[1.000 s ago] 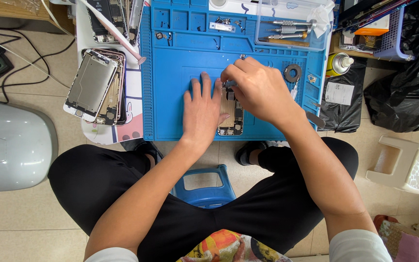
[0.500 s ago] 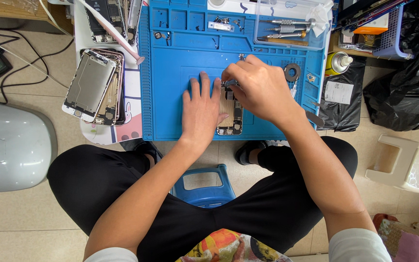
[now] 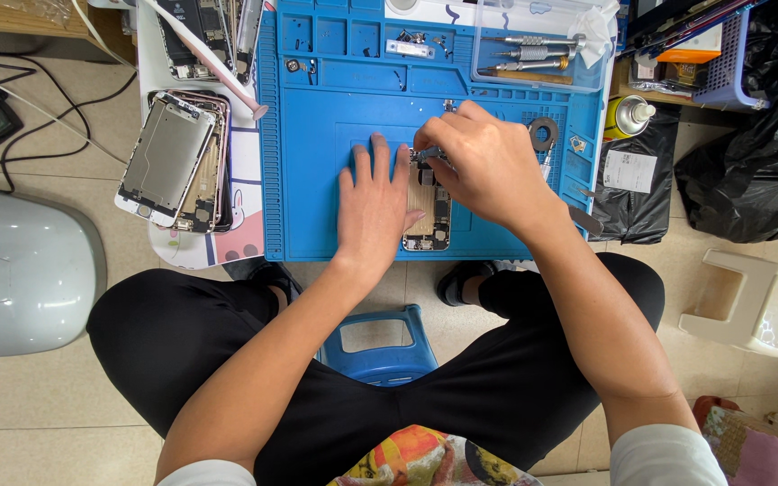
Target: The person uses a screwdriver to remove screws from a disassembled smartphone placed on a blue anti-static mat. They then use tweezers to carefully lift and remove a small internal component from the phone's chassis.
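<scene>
The person sits cross-legged on a blue stool (image 3: 380,346) over a blue repair mat (image 3: 317,180). An opened phone chassis (image 3: 428,216) lies on the mat, directly under both hands. The left hand (image 3: 373,209) rests flat beside and partly on the phone's left edge, fingers (image 3: 380,157) stretched out and released, pinning the frame rather than grasping anything. The right hand (image 3: 488,162) hovers over the top end of the phone with its fingertips clenched on a small metal piece, which looks like tweezers or a bracket; it is too small to tell which.

Just beyond the right fingers lies a black ring-shaped part (image 3: 543,133), and further off a clear tray (image 3: 542,54) holds screwdrivers. Well to the left of the left fingers sits a stack of stripped phone housings (image 3: 173,162).

From here the main risks seem to be:
- The tiny piece could slip from the pinch and vanish among the mat's compartments or onto the tiled floor, since the grip is at the very tips.
- A tug upward might strain a thin cable inside the chassis if something remains attached.
- If the flat left hand lifts, the chassis could slide on the mat and spoil the aim.
</scene>
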